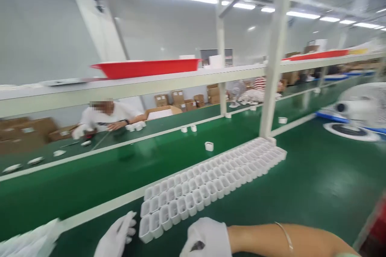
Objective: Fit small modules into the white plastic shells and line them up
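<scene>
Rows of small white plastic cups (208, 184) stand packed side by side, open tops up, in a long slanted block on the green table. My left hand (113, 236), in a white glove, is at the block's near left corner, its fingers loosely extended with nothing seen in them. In front of the nearest row is my right hand (207, 237), also gloved, with its fingers curled closed. A small dark patch shows at its fingers, and I cannot tell whether that is a held thing.
Beyond a white rail, single white pieces (209, 146) sit on the green belt (144, 156). A white post (273, 60) rises at the block's far end. A fan (358, 108) stands at right; white items (30, 241) lie at lower left. A person (105, 118) works opposite.
</scene>
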Demonstrator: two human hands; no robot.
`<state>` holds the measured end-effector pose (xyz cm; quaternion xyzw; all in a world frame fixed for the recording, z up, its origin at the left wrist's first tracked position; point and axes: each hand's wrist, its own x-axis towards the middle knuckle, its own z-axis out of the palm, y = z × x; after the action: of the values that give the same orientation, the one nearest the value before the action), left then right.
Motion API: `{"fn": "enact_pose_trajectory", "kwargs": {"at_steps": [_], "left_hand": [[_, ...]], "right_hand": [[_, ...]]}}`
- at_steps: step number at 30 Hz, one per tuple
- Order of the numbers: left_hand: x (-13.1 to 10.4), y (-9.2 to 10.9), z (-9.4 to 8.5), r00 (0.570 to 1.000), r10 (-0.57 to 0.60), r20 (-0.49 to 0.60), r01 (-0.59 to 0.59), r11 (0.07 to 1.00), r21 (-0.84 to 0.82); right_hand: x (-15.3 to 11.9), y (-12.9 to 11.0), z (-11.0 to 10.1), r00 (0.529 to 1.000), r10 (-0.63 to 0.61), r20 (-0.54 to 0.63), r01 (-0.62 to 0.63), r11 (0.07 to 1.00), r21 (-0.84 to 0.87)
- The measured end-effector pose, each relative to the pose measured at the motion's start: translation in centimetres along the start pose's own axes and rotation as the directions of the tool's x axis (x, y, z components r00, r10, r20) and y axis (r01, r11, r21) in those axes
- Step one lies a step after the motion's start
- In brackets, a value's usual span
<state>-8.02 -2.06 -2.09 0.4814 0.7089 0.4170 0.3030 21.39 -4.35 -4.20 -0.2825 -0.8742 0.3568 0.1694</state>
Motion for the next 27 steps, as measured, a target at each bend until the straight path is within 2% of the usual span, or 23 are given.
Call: {"fn": "enact_pose_trajectory", "kwargs": {"at_steps": [2, 6, 9, 16, 18, 23, 27], "left_hand": [[-0.7, 0.1, 0.3, 1.0, 0.024, -0.008, -0.024, 0.998, -0.065], [-1.5, 0.6, 1.0, 0.997, 0.073, -0.038, -0.078, 0.986, -0.147], [-1.6, 0.5, 1.2, 0.997, 0.042, -0.071, -0.052, 0.988, -0.146], [-1.6, -0.5, 1.5, 0.999, 0.053, 0.0, -0.052, 0.988, -0.143], [-1.7, -0.7, 1.6, 0.996, 0.08, 0.027, -0.075, 0.988, -0.135], [-2.0, -0.8, 1.7, 0.989, 0.129, 0.077, -0.12, 0.986, -0.111], [-2.3, -0.5, 1.8, 0.983, 0.142, 0.115, -0.128, 0.984, -0.127]], "right_hand": [[-0.3, -0.2, -0.2, 0.999, -0.03, -0.011, 0.03, 0.999, 0.019], [-0.8, -0.6, -0.5, 0.987, 0.13, -0.096, -0.112, 0.979, 0.169], [-1.1, 0.0, -0.5, 0.987, 0.127, -0.096, -0.092, 0.946, 0.311], [-2.1, 2.1, 0.6, 0.961, 0.275, -0.029, -0.2, 0.764, 0.613], [-1.9, 2.0, 0.5, 0.958, 0.286, -0.006, -0.225, 0.767, 0.601], [-0.5, 0.5, -0.7, 0.943, 0.33, -0.034, -0.286, 0.861, 0.421], [-0.1, -0.2, -1.3, 0.947, 0.32, -0.017, -0.297, 0.895, 0.333]]}}
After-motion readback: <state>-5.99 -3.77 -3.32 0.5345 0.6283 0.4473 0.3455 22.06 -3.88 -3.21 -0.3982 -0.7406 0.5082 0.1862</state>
